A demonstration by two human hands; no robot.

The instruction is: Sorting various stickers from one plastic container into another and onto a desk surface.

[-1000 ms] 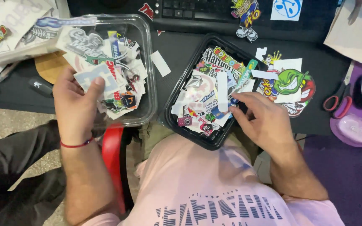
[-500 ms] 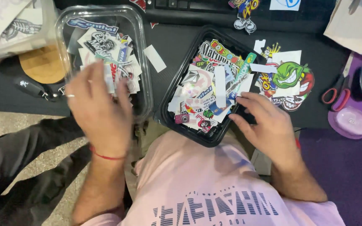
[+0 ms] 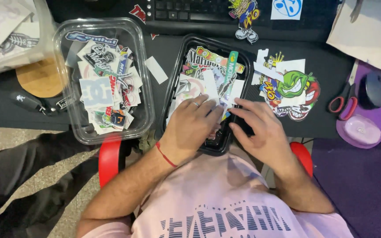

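Centre frame, both my hands work in the black tray (image 3: 176, 70): left hand (image 3: 190, 125) flat on stickers (image 3: 208, 75), right hand (image 3: 261, 132) fingers loose, gripping nothing. Clear tub (image 3: 144, 79) upper left already holds many; tray remains full.

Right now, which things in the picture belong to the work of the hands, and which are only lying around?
In use:
- left hand and right hand, both over the black tray
- stickers in that tray
- clear tub of stickers, beside the tray

Lying about:
- keyboard
- red-handled scissors
- computer mouse
- green-faced sticker pile
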